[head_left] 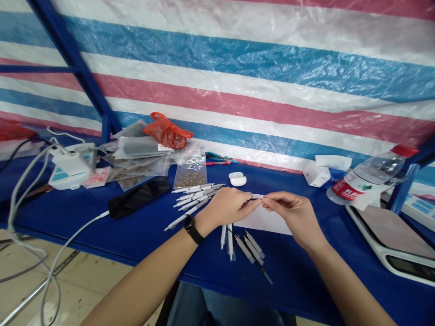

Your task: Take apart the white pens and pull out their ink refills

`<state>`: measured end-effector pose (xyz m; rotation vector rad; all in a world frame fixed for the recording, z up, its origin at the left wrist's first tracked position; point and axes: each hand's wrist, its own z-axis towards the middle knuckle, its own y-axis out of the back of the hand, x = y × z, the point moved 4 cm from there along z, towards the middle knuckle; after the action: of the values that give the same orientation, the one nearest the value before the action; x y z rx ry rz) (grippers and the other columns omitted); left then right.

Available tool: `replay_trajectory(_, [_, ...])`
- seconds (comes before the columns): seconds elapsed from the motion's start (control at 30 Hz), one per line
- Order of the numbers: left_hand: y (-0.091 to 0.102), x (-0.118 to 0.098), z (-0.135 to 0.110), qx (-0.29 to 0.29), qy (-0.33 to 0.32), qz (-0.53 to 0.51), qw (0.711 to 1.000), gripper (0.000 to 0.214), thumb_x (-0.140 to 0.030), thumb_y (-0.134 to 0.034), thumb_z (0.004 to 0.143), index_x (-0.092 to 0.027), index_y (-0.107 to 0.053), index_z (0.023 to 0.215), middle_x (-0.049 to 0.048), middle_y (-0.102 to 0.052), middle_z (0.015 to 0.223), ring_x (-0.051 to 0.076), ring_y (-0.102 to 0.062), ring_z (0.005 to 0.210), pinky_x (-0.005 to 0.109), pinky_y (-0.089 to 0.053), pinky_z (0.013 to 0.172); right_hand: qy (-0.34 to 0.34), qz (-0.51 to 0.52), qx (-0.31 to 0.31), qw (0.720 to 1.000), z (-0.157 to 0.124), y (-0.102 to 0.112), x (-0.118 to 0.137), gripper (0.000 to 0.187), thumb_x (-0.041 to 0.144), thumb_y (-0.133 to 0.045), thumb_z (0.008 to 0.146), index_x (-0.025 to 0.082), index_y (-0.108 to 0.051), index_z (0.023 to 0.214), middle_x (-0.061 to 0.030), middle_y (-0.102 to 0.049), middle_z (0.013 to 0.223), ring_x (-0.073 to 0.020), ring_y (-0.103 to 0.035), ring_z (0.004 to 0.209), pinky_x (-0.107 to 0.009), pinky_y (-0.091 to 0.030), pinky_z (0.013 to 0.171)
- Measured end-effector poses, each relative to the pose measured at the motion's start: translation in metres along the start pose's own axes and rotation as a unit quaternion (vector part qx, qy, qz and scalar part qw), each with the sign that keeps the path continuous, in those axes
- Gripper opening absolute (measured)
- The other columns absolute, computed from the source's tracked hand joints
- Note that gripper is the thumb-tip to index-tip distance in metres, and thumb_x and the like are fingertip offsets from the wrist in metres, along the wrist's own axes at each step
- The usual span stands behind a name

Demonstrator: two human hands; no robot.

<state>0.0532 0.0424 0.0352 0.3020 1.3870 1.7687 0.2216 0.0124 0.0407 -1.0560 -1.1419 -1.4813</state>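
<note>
My left hand (227,206), with a black band on its wrist, pinches a whitish pen barrel (257,196). The fingertips of my right hand (297,215) close on the barrel's other end, so most of it is hidden. Below the hands lies a sheet of white paper (265,220). Nearer the table's front edge are several grey pen barrels (244,249) with metallic tips, and a thin refill (267,275) pokes out among them. White pens (230,244) lie just left of those. A larger group of white pens (190,209) is fanned out beyond my left wrist.
At left lie a black phone (139,198) on a cable, a white power strip (73,165), bags of brown bits (190,176) and a red bag (168,131). A white earbud case (237,179) stands open behind. Rightward are a bottle (369,174) and a scale (394,231).
</note>
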Motion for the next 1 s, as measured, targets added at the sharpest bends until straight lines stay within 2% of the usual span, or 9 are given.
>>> replay_trajectory(0.2, [-0.002, 0.005, 0.002, 0.015, 0.024, 0.013, 1.0, 0.049, -0.044, -0.044, 0.104, -0.018, -0.057, 0.066, 0.0024, -0.061, 0.058, 0.017, -0.057, 0.056, 0.027, -0.024, 0.054, -0.025, 0.026, -0.035, 0.999, -0.003, -0.006, -0.015, 0.034, 0.052, -0.089, 0.065, 0.021, -0.082, 0.077, -0.0061, -0.077, 0.071, -0.0217, -0.071, 0.065, -0.037, -0.061, 0.067])
replay_trajectory(0.37, [-0.002, 0.005, 0.003, 0.002, 0.022, -0.014, 1.0, 0.049, -0.042, -0.042, 0.105, -0.019, -0.056, 0.065, 0.0004, -0.056, 0.054, 0.015, -0.053, 0.052, 0.028, -0.024, 0.055, -0.023, 0.056, -0.043, 0.997, -0.005, -0.008, -0.014, 0.036, 0.053, -0.088, 0.066, 0.02, -0.082, 0.079, -0.006, -0.077, 0.07, -0.0212, -0.072, 0.064, -0.037, -0.063, 0.068])
replay_trajectory(0.53, [-0.002, 0.005, 0.003, -0.004, 0.02, -0.036, 0.999, 0.053, -0.045, -0.037, 0.107, -0.019, -0.053, 0.063, 0.0, -0.054, 0.054, 0.015, -0.052, 0.053, 0.028, -0.024, 0.055, 0.004, 0.046, -0.035, 0.998, -0.006, -0.008, -0.005, 0.04, 0.058, -0.086, 0.068, 0.019, -0.082, 0.079, -0.0066, -0.077, 0.068, -0.0221, -0.072, 0.062, -0.038, -0.063, 0.063])
replay_trajectory(0.73, [-0.002, 0.008, 0.004, -0.011, 0.027, -0.058, 0.998, 0.059, -0.051, -0.035, 0.106, -0.018, -0.048, 0.059, 0.0, -0.05, 0.053, 0.014, -0.048, 0.051, 0.029, -0.023, 0.055, 0.032, 0.028, -0.033, 0.999, -0.01, -0.009, 0.003, 0.036, 0.056, -0.084, 0.071, 0.022, -0.083, 0.081, -0.0056, -0.077, 0.068, -0.0217, -0.072, 0.059, -0.037, -0.063, 0.06])
replay_trajectory(1.0, [0.001, 0.006, 0.003, -0.02, 0.046, -0.101, 0.994, 0.056, -0.047, -0.044, 0.103, -0.018, -0.044, 0.055, -0.0025, -0.044, 0.047, 0.011, -0.04, 0.045, 0.028, -0.023, 0.053, 0.016, 0.044, 0.005, 0.999, -0.01, -0.011, 0.001, 0.04, 0.06, -0.077, 0.077, 0.022, -0.082, 0.087, -0.0058, -0.076, 0.072, -0.0212, -0.072, 0.062, -0.036, -0.062, 0.063])
